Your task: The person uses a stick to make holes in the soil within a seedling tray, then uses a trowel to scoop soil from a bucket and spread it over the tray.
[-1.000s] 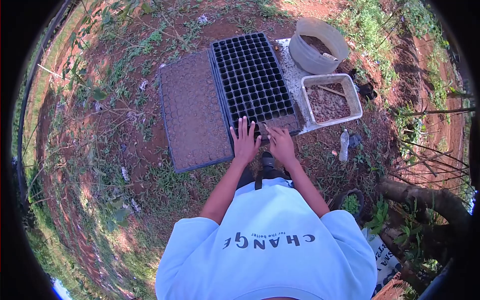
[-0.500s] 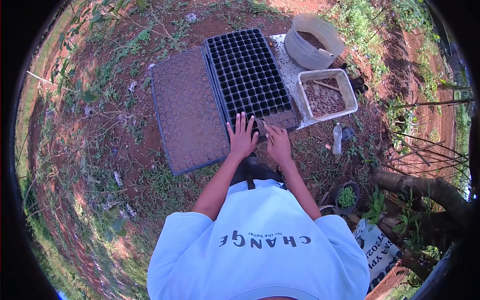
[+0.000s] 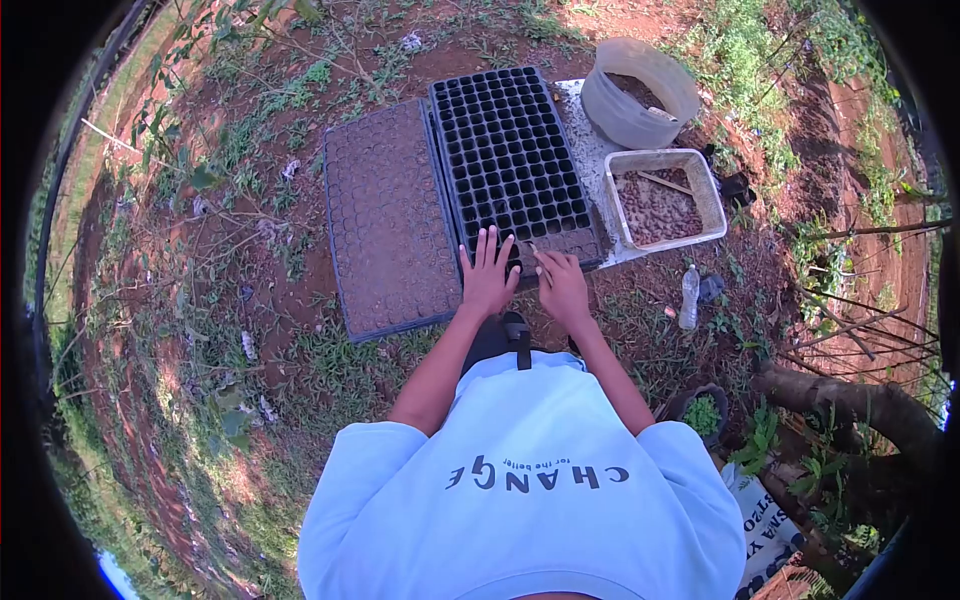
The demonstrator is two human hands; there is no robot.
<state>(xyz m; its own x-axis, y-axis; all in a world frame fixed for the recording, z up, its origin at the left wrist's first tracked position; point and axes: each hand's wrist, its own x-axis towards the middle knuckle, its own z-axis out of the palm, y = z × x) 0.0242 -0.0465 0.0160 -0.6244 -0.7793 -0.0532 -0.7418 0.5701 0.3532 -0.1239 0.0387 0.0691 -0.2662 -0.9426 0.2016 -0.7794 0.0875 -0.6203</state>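
A black seedling tray (image 3: 510, 150) lies on the ground ahead of me; most of its cells are empty, and a patch at its near right corner holds soil. My left hand (image 3: 487, 278) rests flat with fingers spread on the tray's near edge. My right hand (image 3: 563, 285) sits beside it at the soil-filled corner, fingers curled down onto the soil; I cannot tell whether it holds anything. To the left lies a second tray (image 3: 385, 220) filled level with brown soil.
A white rectangular tub (image 3: 712, 195) of brown soil mix and a round pale bucket (image 3: 620, 110) stand at the right of the trays. A plastic bottle (image 3: 689, 295) lies on the grass. A small pot with green seedlings (image 3: 703, 412), a printed sack and a tree trunk (image 3: 860, 400) are at the lower right.
Both hands stay at the near edge of the black tray. The view has shifted slightly with my head; nothing else has moved.
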